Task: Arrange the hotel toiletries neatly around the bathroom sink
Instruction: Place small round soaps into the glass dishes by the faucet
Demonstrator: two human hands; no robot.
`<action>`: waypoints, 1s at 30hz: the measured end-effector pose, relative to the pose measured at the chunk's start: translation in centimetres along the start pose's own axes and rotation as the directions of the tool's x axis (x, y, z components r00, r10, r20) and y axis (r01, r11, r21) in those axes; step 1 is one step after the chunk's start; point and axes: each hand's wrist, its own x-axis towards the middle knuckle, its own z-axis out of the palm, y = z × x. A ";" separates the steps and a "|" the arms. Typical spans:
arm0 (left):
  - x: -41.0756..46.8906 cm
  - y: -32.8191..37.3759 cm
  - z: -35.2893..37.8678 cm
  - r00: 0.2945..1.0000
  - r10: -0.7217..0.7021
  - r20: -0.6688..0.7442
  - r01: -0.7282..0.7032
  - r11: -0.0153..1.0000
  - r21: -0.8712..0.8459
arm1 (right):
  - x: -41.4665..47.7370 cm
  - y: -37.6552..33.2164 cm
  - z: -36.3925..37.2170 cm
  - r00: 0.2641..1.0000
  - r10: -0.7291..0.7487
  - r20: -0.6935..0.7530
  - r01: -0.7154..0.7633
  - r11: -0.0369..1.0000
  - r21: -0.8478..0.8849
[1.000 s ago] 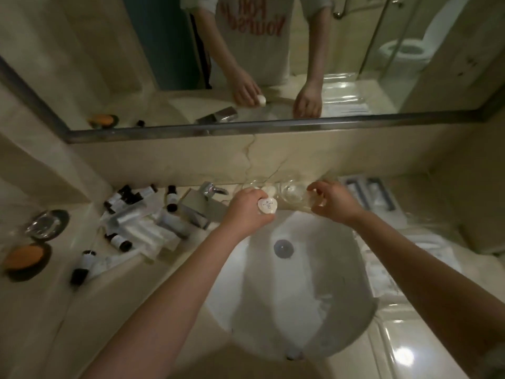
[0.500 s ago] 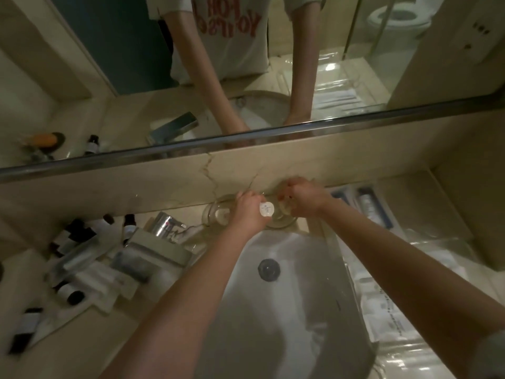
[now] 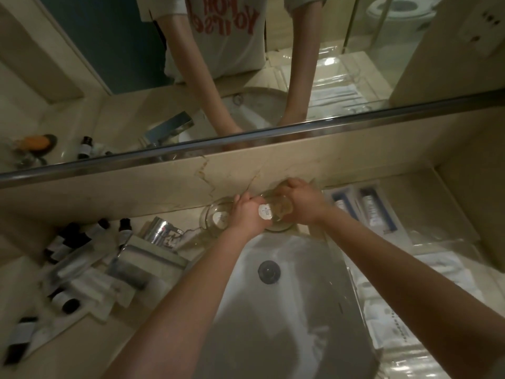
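My left hand (image 3: 247,214) holds a small round white soap packet (image 3: 265,212) behind the white sink (image 3: 273,310). My right hand (image 3: 303,205) grips a clear glass dish (image 3: 278,214) next to it, against the back wall. A second glass dish (image 3: 216,217) with another white packet inside stands just left of my left hand. Small black-capped bottles (image 3: 124,231) and white tubes (image 3: 82,280) lie jumbled on the counter at the left.
A chrome tap (image 3: 161,233) sits left of the dishes. Boxed toothbrush kits (image 3: 366,209) and wrapped packets (image 3: 396,305) lie on the counter at the right. A mirror (image 3: 246,64) spans the wall above a marble ledge.
Both hands have moved back from above the basin to the glass dishes at the wall. The view has shifted, and my right hand now grips the right dish.
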 end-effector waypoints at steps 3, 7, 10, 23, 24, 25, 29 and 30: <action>0.0 -0.1 0.1 1.000 -0.006 -0.005 0.006 1.000 -0.023 | -0.7 -0.4 0.7 0.995 0.063 -0.071 -0.065 0.998 -0.020; 0.0 -0.2 0.2 1.000 -0.007 -0.003 0.007 0.999 -0.051 | -0.9 -0.6 1.4 0.986 0.107 -0.128 -0.115 0.992 -0.059; 0.1 -0.2 0.3 1.000 -0.007 -0.009 0.007 0.998 -0.056 | -1.0 -0.3 1.2 0.984 0.111 -0.138 -0.119 0.991 -0.053; -1.0 0.2 -1.2 0.999 -0.003 -0.044 0.001 0.999 -0.037 | -2.5 -1.4 -0.3 0.986 0.124 -0.112 -0.126 0.992 -0.013; -1.3 0.1 -1.6 0.999 -0.003 -0.050 0.001 0.999 -0.037 | -2.9 -1.7 -0.6 0.985 0.118 -0.124 -0.119 0.993 0.001; -1.7 0.0 -1.9 0.998 -0.002 -0.060 0.000 0.999 -0.036 | -3.3 -2.0 -0.8 0.984 0.108 -0.145 -0.108 0.994 0.012; -4.4 -0.8 -4.1 0.984 0.029 -0.178 -0.028 1.000 0.009 | -5.5 -3.8 -1.8 0.963 0.058 -0.262 -0.055 0.998 0.022; -5.2 -1.0 -4.7 0.977 0.054 -0.206 -0.049 0.998 0.026 | -6.2 -4.4 -2.1 0.957 0.048 -0.287 -0.042 0.999 0.026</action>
